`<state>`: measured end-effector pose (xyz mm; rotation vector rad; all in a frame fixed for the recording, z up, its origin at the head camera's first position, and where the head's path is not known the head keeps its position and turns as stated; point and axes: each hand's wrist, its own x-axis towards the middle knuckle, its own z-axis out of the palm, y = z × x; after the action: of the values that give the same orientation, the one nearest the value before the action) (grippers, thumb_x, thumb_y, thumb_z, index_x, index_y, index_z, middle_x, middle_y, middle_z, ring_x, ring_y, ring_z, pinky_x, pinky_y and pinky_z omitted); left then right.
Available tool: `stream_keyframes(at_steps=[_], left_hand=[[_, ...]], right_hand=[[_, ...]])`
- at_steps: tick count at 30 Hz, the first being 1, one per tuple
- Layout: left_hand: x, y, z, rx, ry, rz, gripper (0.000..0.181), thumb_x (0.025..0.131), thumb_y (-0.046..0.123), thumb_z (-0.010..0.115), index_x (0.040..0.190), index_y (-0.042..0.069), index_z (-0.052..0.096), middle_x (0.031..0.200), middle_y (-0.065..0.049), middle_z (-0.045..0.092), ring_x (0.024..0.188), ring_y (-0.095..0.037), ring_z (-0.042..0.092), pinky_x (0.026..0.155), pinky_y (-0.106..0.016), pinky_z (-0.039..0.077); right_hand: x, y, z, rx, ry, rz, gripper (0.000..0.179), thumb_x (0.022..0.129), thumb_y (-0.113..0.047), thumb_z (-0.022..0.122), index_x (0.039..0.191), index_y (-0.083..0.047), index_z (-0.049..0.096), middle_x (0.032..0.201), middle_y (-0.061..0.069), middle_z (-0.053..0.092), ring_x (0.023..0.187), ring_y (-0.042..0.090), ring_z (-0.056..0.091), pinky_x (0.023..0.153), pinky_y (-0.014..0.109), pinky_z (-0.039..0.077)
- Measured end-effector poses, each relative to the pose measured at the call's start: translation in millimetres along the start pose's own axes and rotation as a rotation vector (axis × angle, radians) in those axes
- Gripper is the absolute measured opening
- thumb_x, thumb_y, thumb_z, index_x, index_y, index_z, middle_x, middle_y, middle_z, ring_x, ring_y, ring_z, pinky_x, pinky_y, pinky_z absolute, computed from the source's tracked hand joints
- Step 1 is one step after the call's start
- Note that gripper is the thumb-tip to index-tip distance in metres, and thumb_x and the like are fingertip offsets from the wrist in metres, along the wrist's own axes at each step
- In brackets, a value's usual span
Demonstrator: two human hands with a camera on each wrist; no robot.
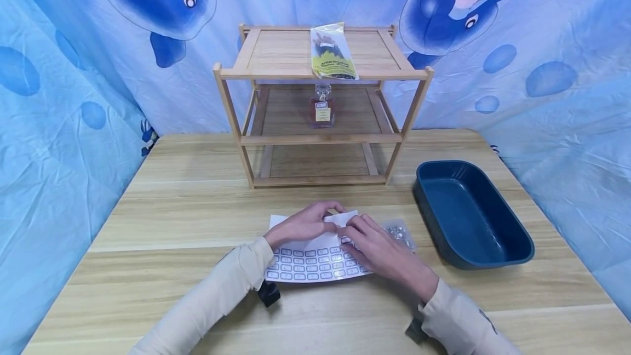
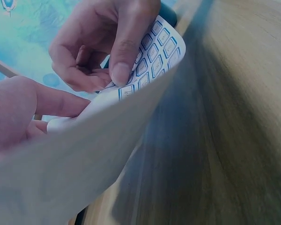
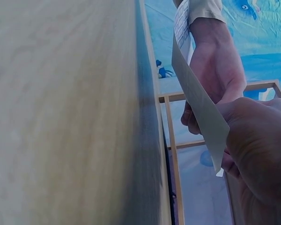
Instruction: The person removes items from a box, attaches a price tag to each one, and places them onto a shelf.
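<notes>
A white sheet of stickers (image 1: pixel 311 268), printed with rows of small blue-framed labels, is held up over the table and bows in the middle. My left hand (image 1: pixel 302 225) grips its upper part, with the fingers behind the paper. From the other side my right hand (image 1: pixel 382 250) pinches the sheet near its upper right, fingertips close to the left thumb. The left wrist view shows the right thumb (image 2: pixel 121 72) pressed on the printed face beside the labels. In the right wrist view the plain back of the sheet (image 3: pixel 199 105) faces the camera and partly covers the left hand (image 3: pixel 220 70).
Just past my right hand lies a small clear bag (image 1: pixel 400 233) of shiny bits. A dark blue basin (image 1: pixel 470 218) stands at the right. Behind, a wooden rack (image 1: pixel 322 138) carries a perfume bottle (image 1: pixel 322 108) on its middle shelf and a brush packet (image 1: pixel 332 53) on top.
</notes>
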<state>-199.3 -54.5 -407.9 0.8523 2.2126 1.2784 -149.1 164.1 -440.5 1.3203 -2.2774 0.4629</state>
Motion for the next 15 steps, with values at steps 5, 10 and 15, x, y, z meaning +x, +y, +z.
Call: stream_keyframes(at_steps=[5,10,15], left_hand=[[-0.4,0.3,0.0,-0.001,0.001,-0.006,0.031,0.095,0.007,0.063,0.126,0.001,0.062,0.124,-0.012,0.067,0.101,-0.019,0.066,0.091,-0.034,0.051],[0.7,0.0,0.5,-0.010,0.004,-0.005,0.032,0.095,0.007,0.063,0.126,0.000,0.062,0.125,-0.012,0.067,0.103,-0.020,0.067,0.092,-0.034,0.051],[2.7,-1.9,2.2,-0.016,0.011,0.009,0.031,0.094,0.004,0.064,0.125,-0.001,0.063,0.123,-0.013,0.067,0.102,-0.020,0.067,0.091,-0.033,0.052]], right_hand=[[0.4,-1.3,-1.2,0.004,-0.006,0.018,0.020,0.097,-0.017,0.072,0.114,-0.007,0.067,0.106,0.004,0.059,0.095,0.020,0.056,0.078,0.029,0.052],[0.2,-1.8,-2.7,-0.001,-0.021,0.034,0.021,0.093,-0.015,0.076,0.111,-0.009,0.068,0.106,0.004,0.060,0.096,0.020,0.056,0.077,0.029,0.053],[-0.4,-1.2,-2.8,-0.031,-0.035,0.028,0.022,0.092,-0.014,0.076,0.113,-0.009,0.068,0.105,0.004,0.060,0.094,0.020,0.056,0.076,0.028,0.053]])
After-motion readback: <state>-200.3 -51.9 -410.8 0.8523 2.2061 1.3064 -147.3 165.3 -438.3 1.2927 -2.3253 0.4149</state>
